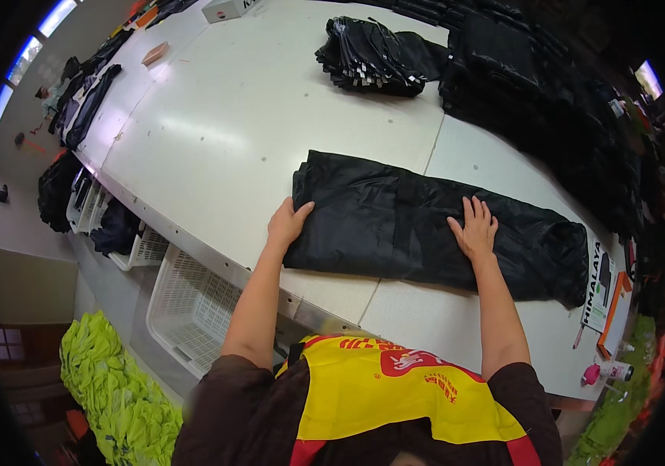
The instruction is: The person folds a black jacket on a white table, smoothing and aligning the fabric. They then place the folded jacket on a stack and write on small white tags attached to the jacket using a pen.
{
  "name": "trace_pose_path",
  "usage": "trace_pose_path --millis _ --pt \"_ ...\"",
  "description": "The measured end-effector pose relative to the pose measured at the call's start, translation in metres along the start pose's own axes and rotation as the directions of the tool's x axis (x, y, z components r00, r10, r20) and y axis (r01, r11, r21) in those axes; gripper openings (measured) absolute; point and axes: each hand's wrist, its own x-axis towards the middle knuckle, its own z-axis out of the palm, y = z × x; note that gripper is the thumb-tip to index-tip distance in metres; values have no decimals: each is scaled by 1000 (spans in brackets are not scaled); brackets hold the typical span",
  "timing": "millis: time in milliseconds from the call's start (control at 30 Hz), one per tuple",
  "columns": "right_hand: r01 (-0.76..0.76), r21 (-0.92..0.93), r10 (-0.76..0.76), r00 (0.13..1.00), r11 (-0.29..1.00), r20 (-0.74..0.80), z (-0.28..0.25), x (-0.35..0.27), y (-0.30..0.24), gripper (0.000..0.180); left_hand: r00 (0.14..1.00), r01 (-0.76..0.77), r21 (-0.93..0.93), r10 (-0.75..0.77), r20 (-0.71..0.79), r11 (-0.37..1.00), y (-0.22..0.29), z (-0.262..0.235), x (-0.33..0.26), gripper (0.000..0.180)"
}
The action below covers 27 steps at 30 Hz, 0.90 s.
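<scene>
A long, folded black garment (394, 225) of smooth, slightly shiny cloth lies flat across the white table (231, 155) in front of me. My left hand (290, 221) grips its left end, thumb on top and the other fingers along the edge, partly hidden. On the right half of the cloth, my right hand (474, 228) lies flat with its fingers apart. Creases run through the right end, where the layers look bunched and rounded. I cannot tell what kind of garment it is.
Stacked black garments (503, 70) fill the table's far right, beside a bundle with white tags (371, 58). A white printed box (598, 287) and a pink-capped bottle (604, 373) sit at right. White plastic baskets (185, 299) and lime-green cloth (115, 392) are below left.
</scene>
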Motion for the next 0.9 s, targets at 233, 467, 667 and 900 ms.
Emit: trace_pose_path --millis 233,467,667,900 --pt "-63 108 51 992 992 117 -14 9 -6 68 994 -111 -69 112 7 991 -19 8 -1 41" --pt "301 293 -308 951 907 -23 -35 2 -127 71 966 40 -596 121 228 802 -30 7 1 34" --pt "354 249 -390 914 902 114 -6 -5 -150 74 911 161 -629 131 391 760 -12 -17 -8 50" --pt "573 305 -575 813 761 -92 -43 -24 -179 60 912 99 -590 164 376 801 -19 -19 -9 50"
